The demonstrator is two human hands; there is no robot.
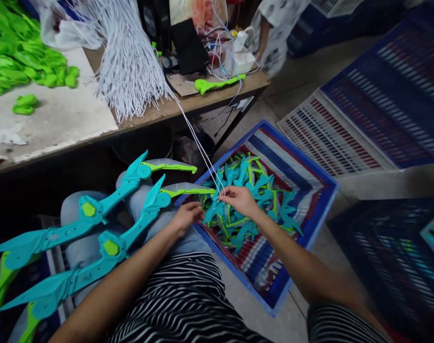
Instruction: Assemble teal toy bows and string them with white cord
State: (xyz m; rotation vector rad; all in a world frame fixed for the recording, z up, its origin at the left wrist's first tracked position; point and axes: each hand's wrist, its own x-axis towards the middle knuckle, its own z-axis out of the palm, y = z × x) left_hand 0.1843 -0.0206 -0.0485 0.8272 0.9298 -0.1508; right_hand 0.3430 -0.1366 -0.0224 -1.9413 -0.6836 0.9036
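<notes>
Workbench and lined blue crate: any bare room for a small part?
Bare: pale board between lime-green parts pile and white cord bundle; striped liner along the far-right wall of the blue crate. Crowded: crate's left and middle, heaped with turquoise-and-green parts; workbench under the cord bundle and cable tangle.

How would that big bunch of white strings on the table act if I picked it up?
The bunch of white strings would probably flop and droop, because its many thin strands fan out loosely over the table. It might tangle too, since some strands cross each other. One string alone would likely feel very light, being so thin.
</notes>
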